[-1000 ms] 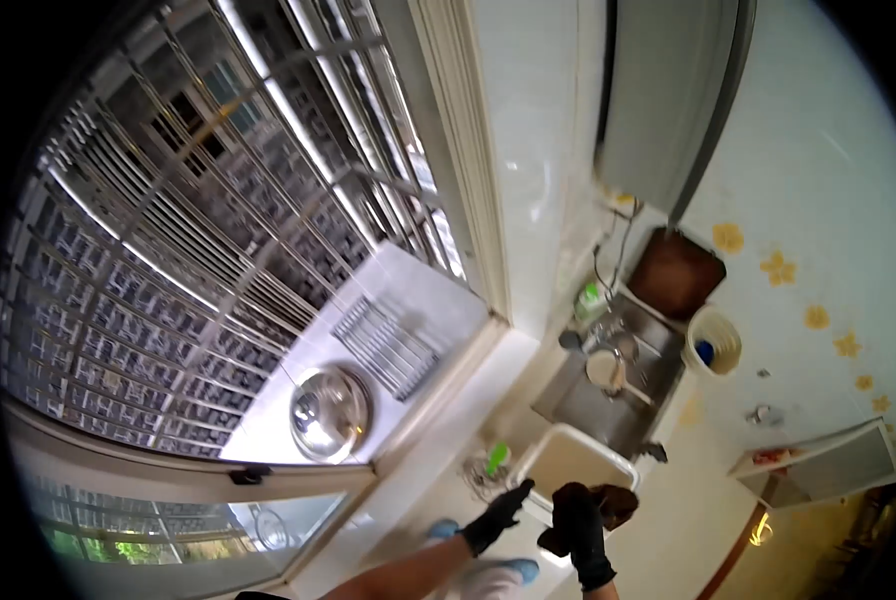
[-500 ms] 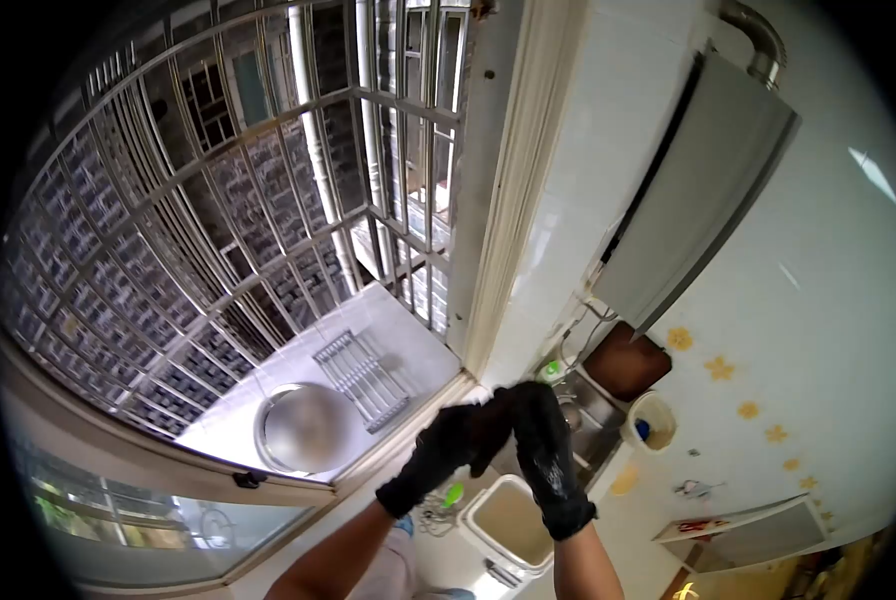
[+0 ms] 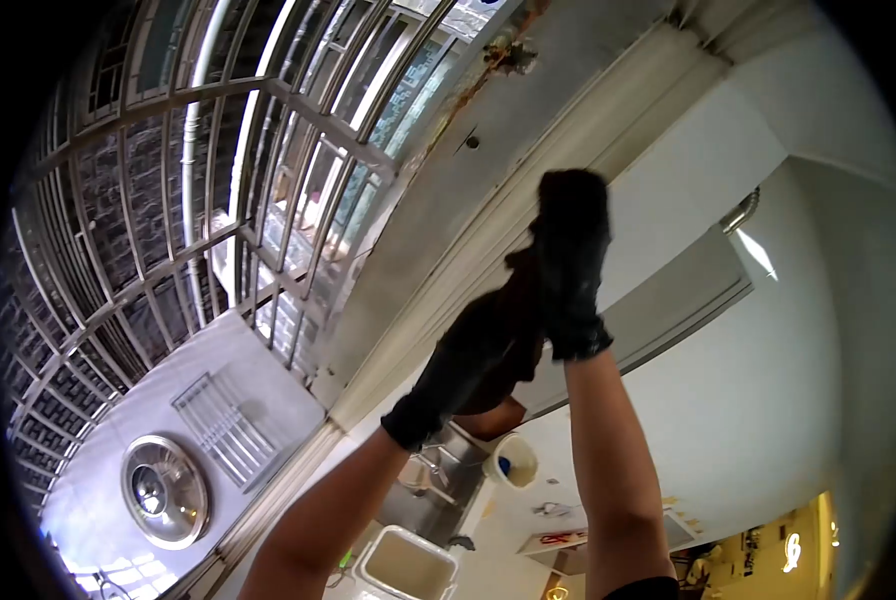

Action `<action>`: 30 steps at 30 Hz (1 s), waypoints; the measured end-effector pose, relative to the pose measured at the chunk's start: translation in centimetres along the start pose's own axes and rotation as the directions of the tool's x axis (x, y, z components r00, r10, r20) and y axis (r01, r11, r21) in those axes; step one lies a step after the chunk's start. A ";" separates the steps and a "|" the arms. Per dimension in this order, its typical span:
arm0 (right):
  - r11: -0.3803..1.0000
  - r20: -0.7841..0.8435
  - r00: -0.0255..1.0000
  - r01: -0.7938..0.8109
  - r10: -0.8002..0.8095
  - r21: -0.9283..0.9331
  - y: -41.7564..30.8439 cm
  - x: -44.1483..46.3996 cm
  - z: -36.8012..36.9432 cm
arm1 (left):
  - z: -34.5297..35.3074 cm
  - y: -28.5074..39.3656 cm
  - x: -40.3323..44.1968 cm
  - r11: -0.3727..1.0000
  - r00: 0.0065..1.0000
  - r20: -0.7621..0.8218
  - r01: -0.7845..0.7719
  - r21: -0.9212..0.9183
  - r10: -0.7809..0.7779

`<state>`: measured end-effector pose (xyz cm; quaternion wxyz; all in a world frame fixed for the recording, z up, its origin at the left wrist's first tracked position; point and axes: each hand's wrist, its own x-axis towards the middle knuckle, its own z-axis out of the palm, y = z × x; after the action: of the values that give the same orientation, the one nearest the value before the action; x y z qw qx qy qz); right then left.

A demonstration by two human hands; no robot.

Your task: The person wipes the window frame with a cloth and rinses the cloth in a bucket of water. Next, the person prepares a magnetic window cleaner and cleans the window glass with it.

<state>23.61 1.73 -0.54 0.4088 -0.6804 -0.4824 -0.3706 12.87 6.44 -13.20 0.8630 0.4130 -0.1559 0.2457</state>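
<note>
Both my hands wear black gloves and are raised in front of the window frame (image 3: 438, 290). My right hand (image 3: 573, 240) is the higher one, its fingers folded over. Lower and to its left, my left hand (image 3: 468, 350) has its fingers closed. A dark brown cloth (image 3: 525, 300) bunches between them and hangs down beside the left glove. It blends with the black gloves, so its edges are hard to make out. Both hands appear to grip it.
Outside the window, a metal lid (image 3: 166, 492) and a wire rack (image 3: 226, 430) lie on a white ledge (image 3: 278, 375) behind metal bars (image 3: 158, 270). Below my arms are a sink (image 3: 443, 495), a cream bucket (image 3: 516, 462) and a white bin (image 3: 408, 565). A range hood (image 3: 658, 320) hangs at right.
My hands have risen from above the sink to the window frame, the right one highest. The view has tilted up and right, and the lid and rack now sit lower left.
</note>
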 end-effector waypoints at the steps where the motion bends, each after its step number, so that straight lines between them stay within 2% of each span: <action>1: 0.979 -0.116 0.975 -0.178 0.190 0.101 -1.6 2.8 0.3 | 0.5 1.5 1.9 1.000 1.000 0.007 -0.004 -0.020 0.005; 2: 0.916 -0.212 0.901 -0.333 0.380 0.225 -4.0 5.8 0.7 | 0.8 3.1 3.7 0.979 0.993 0.094 0.092 -0.183 -0.076; 3: 0.911 -0.291 0.865 -0.375 0.410 0.171 -4.3 7.7 1.1 | 0.9 4.3 5.3 0.925 0.971 0.192 0.198 -0.324 -0.140; 4: 0.915 -0.296 0.866 -0.369 0.402 0.163 -3.1 9.2 1.4 | 0.9 5.2 6.8 0.924 0.970 0.201 0.197 -0.329 -0.136; 6: 0.931 -0.459 0.883 -0.245 0.100 -0.269 -0.6 11.8 2.0 | 1.0 6.6 9.1 0.938 0.956 0.184 0.268 -0.218 -0.230; 7: 0.899 -0.471 0.874 -0.296 0.117 -0.324 0.0 12.6 2.2 | 1.2 7.1 9.8 0.923 0.959 0.179 0.264 -0.279 -0.220; 8: 0.898 -0.472 0.875 -0.291 0.111 -0.329 0.2 13.2 2.5 | 1.0 7.3 10.4 0.923 0.959 0.184 0.262 -0.283 -0.216; 10: 0.826 -0.442 0.895 -0.209 -0.053 -0.523 0.8 13.9 2.9 | 0.7 7.5 11.4 0.941 0.961 0.191 0.244 -0.233 -0.201; 11: 0.823 -0.445 0.894 -0.211 -0.056 -0.528 0.6 13.9 2.9 | 0.6 7.8 11.5 0.940 0.959 0.198 0.247 -0.234 -0.203; 13: 0.863 -0.372 0.927 -0.149 -0.048 -0.483 0.4 13.8 2.9 | 0.4 8.5 11.6 0.931 0.951 0.223 0.269 -0.247 -0.216; 16: 0.824 -0.464 0.880 -0.186 -0.103 -0.535 1.1 14.0 3.3 | -0.4 8.7 12.0 0.917 0.938 0.241 0.309 -0.253 -0.249; 17: 0.920 -0.519 0.854 -0.170 -0.040 -0.352 1.2 14.1 3.4 | -0.6 8.8 12.1 0.917 0.936 0.247 0.311 -0.250 -0.250; 18: 0.920 -0.525 0.850 -0.172 -0.042 -0.352 1.2 14.4 3.2 | -0.8 8.9 12.3 0.921 0.938 0.248 0.303 -0.247 -0.242; 20: 0.813 -0.368 0.918 -0.099 -0.148 -0.574 0.7 14.8 2.8 | -1.2 8.8 12.8 0.925 0.939 0.254 0.295 -0.239 -0.233; 23: 0.737 -0.361 0.929 -0.188 -0.080 -0.649 -0.8 14.2 3.1 | -1.4 8.0 13.2 0.952 0.951 0.246 0.237 -0.192 -0.188; 25: 0.769 -0.398 0.909 -0.166 -0.123 -0.617 0.0 13.6 4.2 | -1.4 7.7 13.0 0.995 0.981 0.172 0.095 -0.001 -0.094; 26: 0.798 -0.437 0.885 -0.142 -0.163 -0.585 -0.2 13.3 4.5 | -1.3 7.9 12.8 0.995 0.981 0.171 0.096 -0.004 -0.094; 27: 0.797 -0.435 0.886 -0.143 -0.162 -0.588 -0.5 13.0 4.4 | -1.3 8.2 12.4 0.978 0.970 0.144 0.203 -0.051 -0.194; 28: 0.709 -0.369 0.906 -0.121 -0.207 -0.695 -0.9 12.6 4.2 | -1.4 8.4 12.2 0.948 0.949 0.122 0.304 -0.098 -0.292; 29: 0.610 -0.297 0.924 -0.094 -0.242 -0.787 -1.7 12.4 4.0 | -1.5 8.5 12.2 0.948 0.949 0.122 0.304 -0.096 -0.292; 30: 0.612 -0.301 0.923 -0.097 -0.240 -0.785 -2.5 12.0 3.7 | -1.7 8.5 12.0 0.955 0.955 0.125 0.281 -0.094 -0.268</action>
<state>24.76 9.85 9.32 0.1378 -0.6851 -0.2100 -0.6838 18.27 15.96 -3.14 0.9004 0.3950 -0.1582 0.0909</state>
